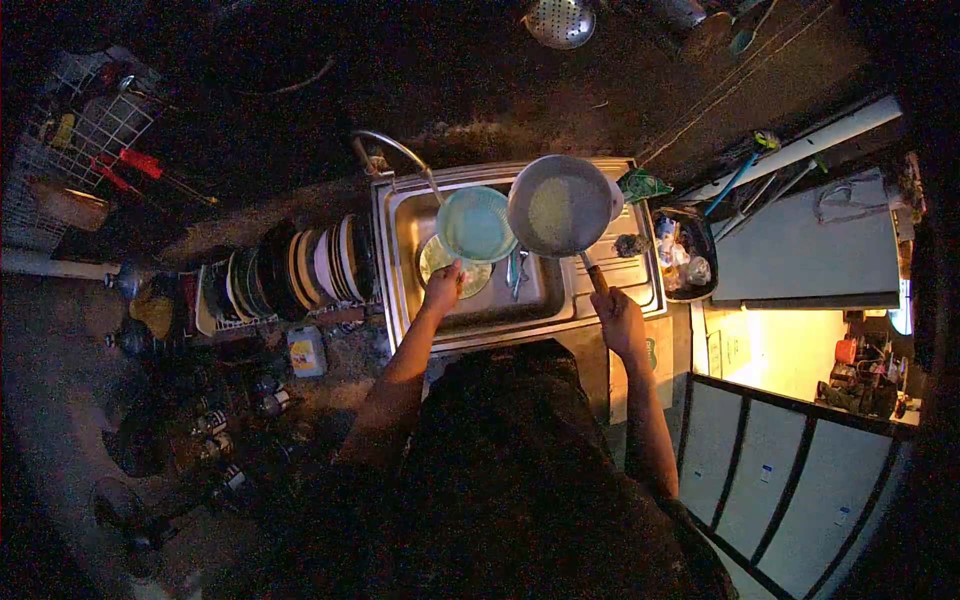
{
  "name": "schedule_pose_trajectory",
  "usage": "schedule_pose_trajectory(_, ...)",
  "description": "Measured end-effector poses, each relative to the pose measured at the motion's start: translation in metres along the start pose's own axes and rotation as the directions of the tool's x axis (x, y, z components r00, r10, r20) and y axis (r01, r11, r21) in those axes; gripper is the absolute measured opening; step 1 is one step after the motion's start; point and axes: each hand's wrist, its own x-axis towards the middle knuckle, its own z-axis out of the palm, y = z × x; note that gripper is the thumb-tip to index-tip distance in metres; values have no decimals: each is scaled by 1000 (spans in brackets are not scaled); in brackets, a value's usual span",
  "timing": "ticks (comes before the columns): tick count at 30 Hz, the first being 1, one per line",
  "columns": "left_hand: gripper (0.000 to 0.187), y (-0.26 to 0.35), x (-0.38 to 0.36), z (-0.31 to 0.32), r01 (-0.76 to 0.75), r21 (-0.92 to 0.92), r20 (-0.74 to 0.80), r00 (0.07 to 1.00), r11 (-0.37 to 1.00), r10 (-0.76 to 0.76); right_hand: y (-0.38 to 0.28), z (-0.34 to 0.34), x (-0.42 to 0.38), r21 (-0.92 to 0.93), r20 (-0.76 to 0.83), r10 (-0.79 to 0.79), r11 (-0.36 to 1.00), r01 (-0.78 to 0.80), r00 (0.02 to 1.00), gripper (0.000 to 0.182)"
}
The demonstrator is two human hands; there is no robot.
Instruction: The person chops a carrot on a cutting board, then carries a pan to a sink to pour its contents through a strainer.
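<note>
My left hand (443, 288) is closed on the rim of a pale green bowl (477, 224), tilted under the curved faucet (405, 152) over the sink. My right hand (615, 308) is wrapped round the brown handle of a grey pan (560, 206), raised over the sink's right side beside the bowl. The pan's round inner surface faces me, with a paler patch in its middle. In the metal sink (480, 318) lie a light-coloured plate (474, 280), partly hidden by the bowl, and some cutlery (517, 272).
Left of the sink, a rack (207, 312) holds several upright plates. On the ribbed drainboard (620, 272) lies a dark scrubber (631, 245). A black bin (690, 292) with wrappers is at the right. A white jug (306, 352) stands lower left. A perforated ladle (560, 22) hangs above.
</note>
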Motion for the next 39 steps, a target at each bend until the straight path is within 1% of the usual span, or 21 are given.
schedule_pose_trajectory(4,60,-8,4,-10,82,-45,27,996,996,-80,4,4,6,-46,-13,-90,995,89,996,38)
schedule_pose_trajectory(6,61,-21,11,-13,-65,57,16,998,996,64,5,3,9,-105,75,98,990,-89,992,38)
schedule_pose_trajectory(9,62,-22,11,-15,23,-13,22,1000,1000,-22,-14,-5,6,-93,63,-27,995,32,998,37)
schedule_pose_trajectory(13,61,-34,16,-22,-28,67,30,999,997,26,-1,0,10,-126,84,51,991,-40,995,37)
schedule_pose_trajectory(14,60,-67,40,-25,-342,253,19,937,905,349,-2,0,10,-115,78,33,993,-24,996,38)
schedule_pose_trajectory(16,59,-81,49,-26,-594,424,69,774,683,630,-2,-1,11,-104,72,14,995,-7,997,39)
schedule_pose_trajectory(17,59,-68,41,-24,-425,335,22,896,841,444,-2,0,11,-104,66,7,995,0,998,39)
schedule_pose_trajectory(18,58,-55,32,-22,-329,284,10,940,901,340,-1,1,12,-105,60,-1,994,7,998,39)
schedule_pose_trajectory(19,58,-40,22,-20,-225,233,-2,973,946,232,1,0,12,-104,60,-1,995,7,998,39)
schedule_pose_trajectory(21,60,-12,5,-18,163,-14,-51,985,987,-163,2,2,14,-112,33,20,994,-16,999,36)
schedule_pose_trajectory(22,60,-20,12,-22,162,-14,-50,985,987,-163,-1,2,14,-112,32,20,994,-16,999,36)
schedule_pose_trajectory(24,60,-46,31,-31,-46,-12,36,998,999,47,-11,0,13,-99,22,36,995,-34,999,37)
schedule_pose_trajectory(25,60,-40,27,-29,-47,-11,36,998,999,47,-12,-1,13,-98,22,36,995,-34,999,37)
schedule_pose_trajectory(28,59,-8,3,-16,24,111,-31,999,994,-20,-15,-6,11,-135,6,-61,989,61,998,38)
schedule_pose_trajectory(31,59,2,-4,-12,44,10,-45,998,999,-44,-13,-6,12,-107,39,-92,990,96,995,36)
schedule_pose_trajectory(33,56,0,-4,-11,159,-143,-21,986,977,-164,6,1,15,-171,52,-23,985,32,998,36)
schedule_pose_trajectory(34,56,-23,13,-14,158,-141,-21,986,977,-163,3,1,15,-170,51,-24,985,32,998,36)
schedule_pose_trajectory(35,55,-62,41,-15,-195,107,-68,977,975,203,-1,-1,14,-156,43,-23,987,29,999,37)
schedule_pose_trajectory(37,55,-63,41,-14,-502,347,-22,840,792,542,-5,-3,12,-142,36,-22,989,27,999,38)
schedule_pose_trajectory(38,47,-24,14,-9,-227,197,-69,967,954,244,-6,-3,13,-143,45,-9,990,15,999,38)
schedule_pose_trajectory(39,39,2,-2,-6,83,35,-62,995,996,-81,-7,-3,13,-143,53,5,990,3,999,38)
